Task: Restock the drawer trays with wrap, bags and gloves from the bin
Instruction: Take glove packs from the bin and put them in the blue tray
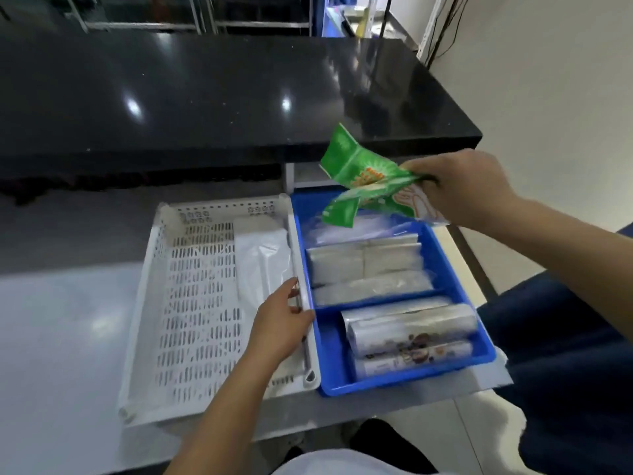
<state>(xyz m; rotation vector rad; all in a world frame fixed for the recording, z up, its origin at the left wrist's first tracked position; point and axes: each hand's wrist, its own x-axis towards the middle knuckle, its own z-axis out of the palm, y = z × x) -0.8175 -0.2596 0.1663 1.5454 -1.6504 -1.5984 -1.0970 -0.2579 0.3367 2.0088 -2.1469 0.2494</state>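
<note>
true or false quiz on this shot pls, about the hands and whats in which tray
1. The right hand grips a green packet above the blue tray. True.
2. The rolls of wrap lie in the white tray. False: they lie in the blue tray's near compartment.
3. The left hand holds a roll. False: it rests on the white tray's right rim.
4. A white packet lies in the white tray. True.
</note>
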